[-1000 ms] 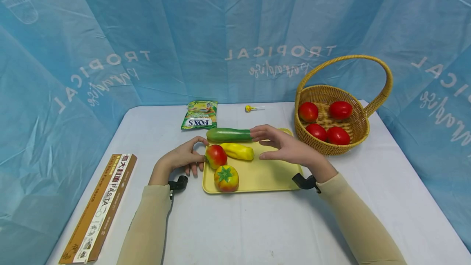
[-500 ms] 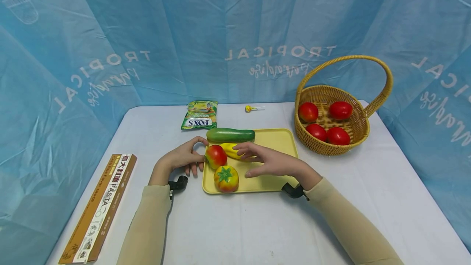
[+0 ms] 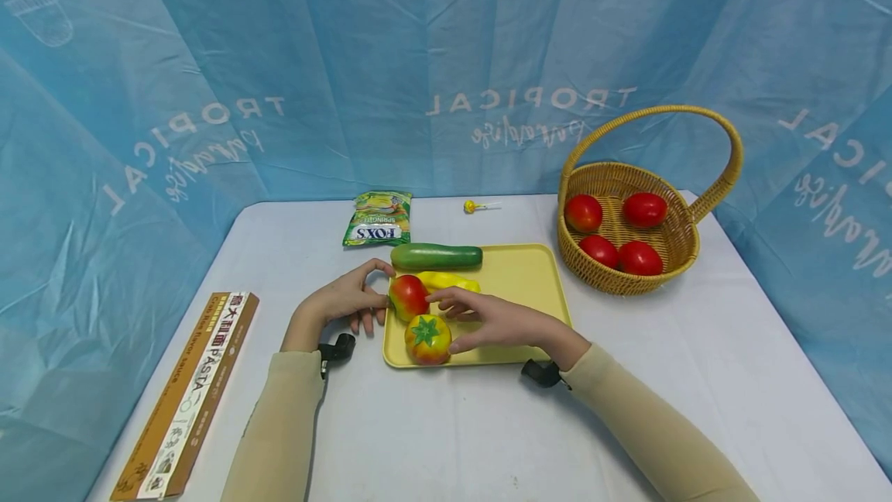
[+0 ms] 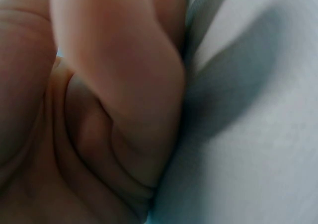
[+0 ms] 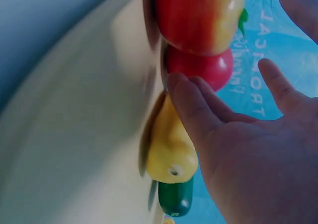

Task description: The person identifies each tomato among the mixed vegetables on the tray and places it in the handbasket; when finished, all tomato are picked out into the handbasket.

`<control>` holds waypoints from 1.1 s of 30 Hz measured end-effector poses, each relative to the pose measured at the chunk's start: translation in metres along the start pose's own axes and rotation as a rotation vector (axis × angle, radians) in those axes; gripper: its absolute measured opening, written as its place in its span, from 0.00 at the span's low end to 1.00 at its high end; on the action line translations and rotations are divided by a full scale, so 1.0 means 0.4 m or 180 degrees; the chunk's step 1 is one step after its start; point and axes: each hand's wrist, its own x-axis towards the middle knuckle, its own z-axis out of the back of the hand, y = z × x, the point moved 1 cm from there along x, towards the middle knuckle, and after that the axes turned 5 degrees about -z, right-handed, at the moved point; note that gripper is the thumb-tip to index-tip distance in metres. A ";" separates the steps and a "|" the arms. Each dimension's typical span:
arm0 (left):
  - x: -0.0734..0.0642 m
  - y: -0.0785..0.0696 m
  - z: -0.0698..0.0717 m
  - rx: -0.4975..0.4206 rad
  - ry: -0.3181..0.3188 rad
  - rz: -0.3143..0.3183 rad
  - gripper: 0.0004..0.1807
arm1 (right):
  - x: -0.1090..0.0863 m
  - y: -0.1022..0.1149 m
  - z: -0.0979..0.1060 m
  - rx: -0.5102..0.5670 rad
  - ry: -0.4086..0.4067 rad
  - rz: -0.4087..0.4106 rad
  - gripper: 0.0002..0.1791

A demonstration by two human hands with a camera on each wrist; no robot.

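Observation:
My left hand (image 3: 343, 300) rests at the left rim of the yellow tray (image 3: 526, 277), thumb and forefinger beside a round red fruit (image 3: 409, 297) with a greenish side. Its loosely curled fingers fill the left wrist view, with nothing seen inside them. My right hand (image 3: 495, 321) reaches in from the right, fingers spread. Its thumb tip is right at a red-and-yellow tomato (image 3: 428, 340) with a green leafy top, and its fingertips are close to the red fruit. Partly hidden behind that hand lies a yellow pepper-like vegetable (image 5: 171, 157). A green cucumber (image 3: 437, 256) lies along the tray's far edge.
At the back right stands a wicker basket (image 3: 679, 250) with a tall handle and several red tomatoes inside. A green Fox's packet (image 3: 379, 218) and a yellow lollipop (image 3: 471, 207) lie behind the tray. A long pasta box (image 3: 186, 393) lies at the left.
My right hand has moved left and nearer to me, from beside the cucumber, past the yellow vegetable, to the tomato. My left hand has stayed put.

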 end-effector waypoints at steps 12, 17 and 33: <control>-0.001 -0.003 -0.001 0.0032 -0.0021 -0.0014 0.31 | 0.016 -0.008 -0.032 -0.0066 -0.0054 -0.0114 0.40; 0.000 0.001 0.000 -0.0001 -0.0002 -0.0009 0.31 | 0.020 -0.012 -0.042 -0.0026 -0.0083 -0.0174 0.40; 0.003 0.005 0.001 -0.0058 0.0035 -0.0041 0.30 | 0.022 -0.012 -0.053 -0.0086 -0.0155 -0.0213 0.39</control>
